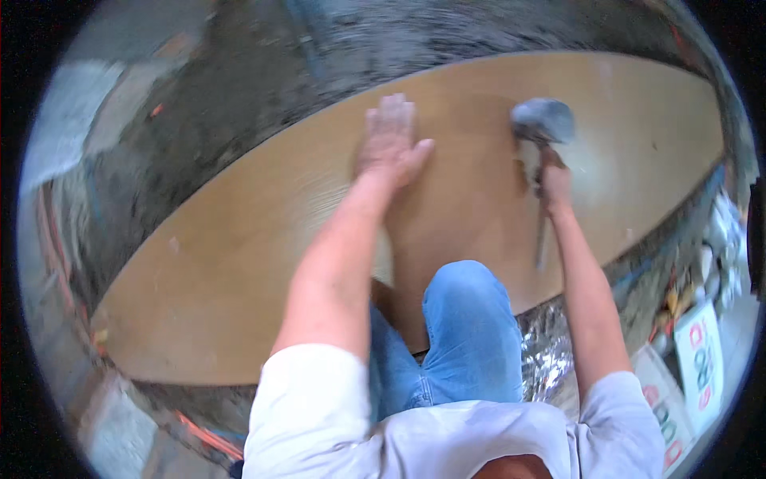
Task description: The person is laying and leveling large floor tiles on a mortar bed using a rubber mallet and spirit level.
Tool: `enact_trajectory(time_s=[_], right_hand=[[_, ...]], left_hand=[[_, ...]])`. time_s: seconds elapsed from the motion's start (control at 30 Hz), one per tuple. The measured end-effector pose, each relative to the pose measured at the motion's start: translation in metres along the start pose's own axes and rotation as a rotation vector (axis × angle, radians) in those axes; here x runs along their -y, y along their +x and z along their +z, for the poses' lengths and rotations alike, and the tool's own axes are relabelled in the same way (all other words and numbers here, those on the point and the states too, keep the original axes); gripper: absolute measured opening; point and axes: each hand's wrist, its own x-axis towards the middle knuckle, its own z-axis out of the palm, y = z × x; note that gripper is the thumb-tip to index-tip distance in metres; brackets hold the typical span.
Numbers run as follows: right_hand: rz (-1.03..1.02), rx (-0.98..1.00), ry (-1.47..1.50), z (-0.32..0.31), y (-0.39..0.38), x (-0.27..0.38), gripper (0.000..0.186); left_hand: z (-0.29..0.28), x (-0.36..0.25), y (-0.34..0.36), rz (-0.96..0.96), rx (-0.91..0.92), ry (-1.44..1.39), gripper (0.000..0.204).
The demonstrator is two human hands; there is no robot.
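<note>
A large, smooth tan panel (231, 287) lies flat in front of me, its edges curved by the lens. My left hand (391, 148) rests on it near the far edge, palm down with fingers stretched out. In my right hand (556, 184) is a mallet (544, 120) with a wide grey head, the fingers wrapped round its handle. The mallet is slightly blurred, and its head is over the right half of the panel. Whether the head touches the surface, I cannot tell. My knee (469, 299) in blue jeans is at the near edge.
Rough, dark grey, wet-looking mortar (231, 104) borders the panel's far side. Crinkled silvery foil (546, 347) lies beside my knee. White printed bags (698, 359) and mixed clutter sit at the right. Orange tubing (209, 437) runs along the lower left, near a pale slab (120, 431).
</note>
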Motion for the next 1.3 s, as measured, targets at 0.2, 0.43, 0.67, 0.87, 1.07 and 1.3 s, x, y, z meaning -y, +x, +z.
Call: enact_trajectory(time_s=[0.2,0.43,0.67,0.87,1.07,1.3], right_hand=[[0.102,-0.008,-0.105,-0.006,-0.007,0.017,0.044],[-0.061,0.292,-0.449,0.031,-0.051,-0.009,0.030],[-0.626,1.070,-0.622,0.169,-0.188,0.086,0.031],[-0.626,0.981,-0.686,0.199,-0.169,0.077,0.036],[-0.579,0.992,-0.683,0.208,-0.163,0.073,0.040],[-0.546,0.937,-0.686,0.179,-0.163,0.065,0.036]], left_hand=[[0.008,0.045,-0.047,-0.035,-0.124,-0.147,0.074],[-0.030,0.258,-0.217,-0.896,-0.536,0.256,0.073],[-0.051,0.390,-0.245,-0.760,-0.339,0.576,0.035],[-0.036,0.390,-0.200,-1.037,-0.609,0.537,0.062],[-0.039,0.403,-0.210,-0.896,-0.670,0.513,0.061],[-0.047,0.417,-0.215,-0.949,-0.675,0.505,0.078]])
